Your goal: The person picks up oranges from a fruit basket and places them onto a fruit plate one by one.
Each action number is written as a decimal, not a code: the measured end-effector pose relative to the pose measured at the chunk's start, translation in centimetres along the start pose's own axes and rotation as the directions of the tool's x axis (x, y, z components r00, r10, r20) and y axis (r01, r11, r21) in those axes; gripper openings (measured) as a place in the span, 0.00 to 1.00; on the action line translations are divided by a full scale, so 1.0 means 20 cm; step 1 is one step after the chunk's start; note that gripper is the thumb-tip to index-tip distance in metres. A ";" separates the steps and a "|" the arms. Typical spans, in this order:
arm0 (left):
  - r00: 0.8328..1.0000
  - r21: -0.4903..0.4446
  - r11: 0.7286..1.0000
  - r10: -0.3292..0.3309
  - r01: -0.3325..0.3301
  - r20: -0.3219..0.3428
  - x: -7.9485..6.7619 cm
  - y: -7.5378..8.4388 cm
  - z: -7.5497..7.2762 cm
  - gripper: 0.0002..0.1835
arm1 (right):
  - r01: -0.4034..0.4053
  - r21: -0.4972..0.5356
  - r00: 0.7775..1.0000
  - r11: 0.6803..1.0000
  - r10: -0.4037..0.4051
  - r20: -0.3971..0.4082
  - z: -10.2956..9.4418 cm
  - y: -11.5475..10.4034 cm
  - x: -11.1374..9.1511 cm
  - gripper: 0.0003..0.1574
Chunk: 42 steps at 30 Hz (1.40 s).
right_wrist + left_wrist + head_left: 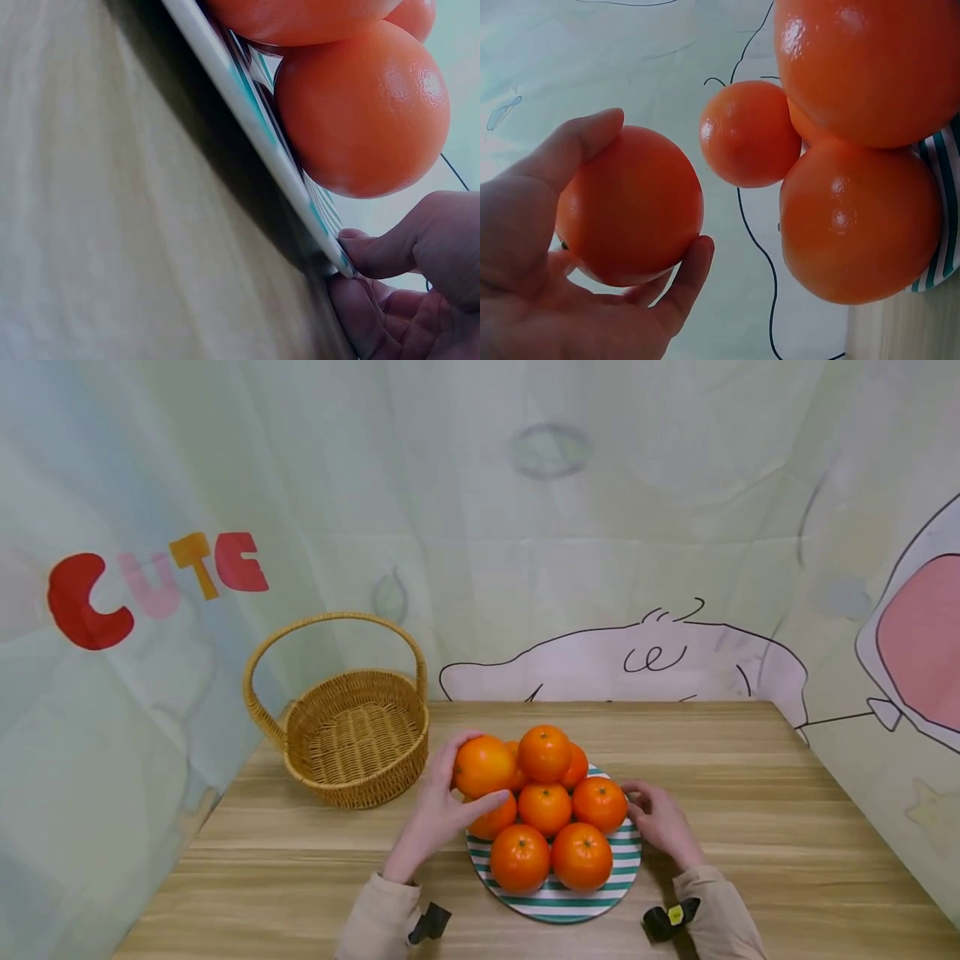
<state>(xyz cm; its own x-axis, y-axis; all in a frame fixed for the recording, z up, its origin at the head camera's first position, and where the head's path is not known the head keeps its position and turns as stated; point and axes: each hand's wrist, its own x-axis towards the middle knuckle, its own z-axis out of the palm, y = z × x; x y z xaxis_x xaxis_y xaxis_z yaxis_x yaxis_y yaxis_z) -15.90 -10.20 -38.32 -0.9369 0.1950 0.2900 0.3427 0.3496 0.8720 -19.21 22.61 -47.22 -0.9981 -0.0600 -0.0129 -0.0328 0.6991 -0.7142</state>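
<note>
My left hand [438, 818] grips an orange [485, 766], raised over the left side of a heap of oranges. In the left wrist view, the thumb and fingers curl round this orange [634, 206], apart from the others. A round plate [558, 908] with green and white stripes bears several oranges, one of them [544, 753] stacked on top at the back. At the plate's right edge, my right hand [663, 825] pinches the rim. The right wrist view shows the thumb [382, 251] above the rim [289, 176] and fingers below it.
A wicker basket [405, 772] with a tall handle stands at the back left of the wooden table [750, 777], nothing visible inside it. Behind the table hangs a printed curtain [480, 568]. Both wrists wear black straps.
</note>
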 end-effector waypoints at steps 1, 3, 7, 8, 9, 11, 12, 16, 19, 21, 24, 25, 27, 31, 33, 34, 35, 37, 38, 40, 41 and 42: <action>1.000 0.005 1.000 0.001 -0.001 0.010 0.00 0.00 0.01 0.40 | -0.002 0.000 1.000 1.000 0.002 -0.001 0.00 0.00 0.00 0.19; 1.000 0.016 1.000 -0.004 0.003 0.023 -0.01 0.00 0.02 0.40 | 0.004 0.000 1.000 1.000 -0.004 0.000 0.00 0.00 0.00 0.19; 0.999 0.004 1.000 -0.023 0.023 0.024 -0.02 0.00 0.05 0.43 | 0.008 0.003 1.000 1.000 -0.008 0.003 0.00 0.00 0.00 0.18; 0.999 -0.001 1.000 -0.030 0.030 0.018 -0.02 0.00 0.06 0.43 | 0.009 0.003 1.000 1.000 -0.009 0.002 0.00 0.00 0.00 0.18; 0.999 -0.010 0.999 -0.039 0.039 0.013 -0.02 0.00 0.06 0.43 | 0.008 0.005 1.000 1.000 -0.008 0.002 0.01 0.00 0.00 0.18; 0.998 -0.019 0.998 -0.055 0.055 0.009 -0.02 0.00 0.08 0.43 | 0.011 0.004 1.000 1.000 -0.011 0.002 0.01 0.00 -0.01 0.18; 0.999 -0.020 0.998 -0.054 0.054 0.011 -0.03 0.00 0.09 0.43 | 0.010 0.004 1.000 1.000 -0.010 0.000 0.01 0.00 -0.01 0.18; 0.997 -0.028 0.997 -0.066 0.067 0.038 -0.03 0.00 0.12 0.42 | 0.010 0.008 1.000 1.000 -0.010 0.002 0.01 -0.01 -0.01 0.18; 0.996 -0.023 0.997 -0.068 0.070 0.054 -0.04 0.01 0.14 0.41 | 0.007 0.014 1.000 1.000 -0.007 0.002 0.00 -0.01 -0.01 0.18; 0.996 -0.011 0.998 -0.063 0.064 0.063 -0.04 0.02 0.15 0.41 | 0.009 0.013 1.000 1.000 -0.009 0.000 0.00 -0.01 -0.01 0.18; 0.996 0.002 0.999 -0.044 0.044 0.079 -0.04 0.03 0.17 0.41 | 0.008 0.013 1.000 1.000 -0.008 -0.005 0.00 -0.01 -0.01 0.18; 0.996 0.003 0.999 -0.037 0.037 0.084 -0.04 0.03 0.17 0.41 | 0.010 0.011 1.000 1.000 -0.010 -0.006 0.00 -0.01 -0.01 0.18; 0.995 0.008 1.000 -0.026 0.025 0.093 -0.03 0.02 0.18 0.41 | 0.012 0.007 1.000 1.000 -0.012 -0.008 0.00 -0.01 -0.01 0.17; 0.995 0.007 1.000 -0.005 0.005 0.096 -0.03 0.02 0.20 0.42 | 0.011 0.007 1.000 1.000 -0.011 -0.010 0.00 -0.01 -0.01 0.18; 0.995 -0.004 1.000 -0.003 0.004 0.095 -0.04 0.03 0.21 0.42 | 0.010 0.009 1.000 1.000 -0.010 -0.010 0.00 -0.01 -0.01 0.18; 0.995 -0.013 1.000 -0.004 0.005 0.096 -0.04 0.03 0.21 0.42 | 0.011 0.011 1.000 1.000 -0.011 -0.011 0.00 -0.01 -0.01 0.18; 0.995 -0.020 1.000 -0.005 0.007 0.099 -0.04 0.03 0.22 0.42 | 0.011 0.012 1.000 1.000 -0.011 -0.011 0.00 -0.01 -0.01 0.18; 0.995 -0.025 1.000 -0.009 0.012 0.103 -0.04 0.02 0.23 0.43 | 0.011 0.012 1.000 1.000 -0.011 -0.010 0.00 -0.01 -0.01 0.18; 0.994 -0.027 1.000 -0.014 0.017 0.106 -0.04 0.02 0.23 0.43 | 0.011 0.012 1.000 1.000 -0.011 -0.010 0.00 -0.01 -0.01 0.18; 0.994 -0.020 1.000 -0.018 0.020 0.112 -0.05 0.02 0.24 0.43 | 0.010 0.010 1.000 1.000 -0.010 -0.009 0.00 -0.01 -0.01 0.18; 0.993 -0.017 1.000 -0.022 0.024 0.113 -0.05 0.02 0.25 0.43 | 0.010 0.009 1.000 1.000 -0.010 -0.008 0.00 -0.01 -0.01 0.18; 0.993 -0.014 1.000 -0.025 0.026 0.114 -0.05 0.02 0.25 0.43 | 0.009 0.010 1.000 1.000 -0.009 -0.008 0.00 -0.01 -0.01 0.18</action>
<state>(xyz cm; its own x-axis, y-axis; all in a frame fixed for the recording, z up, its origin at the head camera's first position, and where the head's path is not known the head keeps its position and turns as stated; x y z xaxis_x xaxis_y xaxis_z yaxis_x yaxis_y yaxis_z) -14.56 -5.67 -40.25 -0.9313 0.2891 0.2217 0.3168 0.3416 0.8849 -19.08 22.51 -47.07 -0.9982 -0.0607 -0.0005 -0.0417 0.6917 -0.7209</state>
